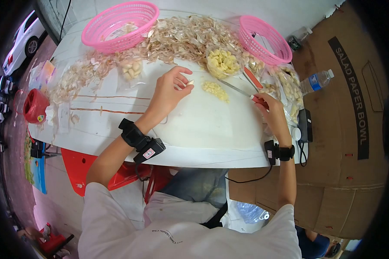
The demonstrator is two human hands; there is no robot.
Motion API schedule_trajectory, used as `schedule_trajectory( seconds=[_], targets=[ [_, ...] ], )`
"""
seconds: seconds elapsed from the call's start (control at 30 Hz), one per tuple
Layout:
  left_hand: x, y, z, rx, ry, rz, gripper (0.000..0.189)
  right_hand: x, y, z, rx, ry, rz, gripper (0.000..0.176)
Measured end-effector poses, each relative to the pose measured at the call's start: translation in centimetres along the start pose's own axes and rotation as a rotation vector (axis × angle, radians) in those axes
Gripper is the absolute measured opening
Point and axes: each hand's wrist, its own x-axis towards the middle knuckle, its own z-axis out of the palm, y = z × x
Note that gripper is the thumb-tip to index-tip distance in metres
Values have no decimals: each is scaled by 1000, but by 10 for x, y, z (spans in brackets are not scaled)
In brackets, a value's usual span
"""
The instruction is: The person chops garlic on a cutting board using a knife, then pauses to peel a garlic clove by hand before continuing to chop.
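Between the thumb and fingers of my left hand (169,90) is a pale garlic clove (190,82), pinched above the left part of a white cutting board (199,125). My right hand (272,110) grips the red handle of a knife (242,91), whose blade points left and away from me. Just left of the blade, a small pile of chopped garlic (216,91) lies on the board. Behind it stands a clear container of cut garlic (222,62). A bag of whole peeled cloves (130,71) rests beyond my left hand.
Garlic skins (186,39) heap along the table's back between a left pink basket (121,28) and a right pink basket (266,39). At right are a red-handled tool (253,77), bagged garlic (289,86), a water bottle (317,82) and a large cardboard box (345,129). A red bag (35,105) sits left.
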Motion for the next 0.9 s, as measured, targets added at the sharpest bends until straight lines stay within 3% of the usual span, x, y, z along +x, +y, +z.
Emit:
schedule_trajectory(
  seconds=[0.2, 0.5, 0.63, 0.9],
  targets=[
    [0, 0, 0, -12, -13, -25, 30, -4, -11, -1, 41, -216, 101, 21],
    [1, -2, 0, 3, -17, 11, 31, -31, -25, -2, 184, -251, 274, 18],
    [1, -1, 1, -15, -36, -20, 32, -34, -36, 9, 214, -294, 268, 19],
    [1, -3, 1, -32, -51, -3, 31, -42, -35, -7, 226, -192, 237, 17]
  ],
)
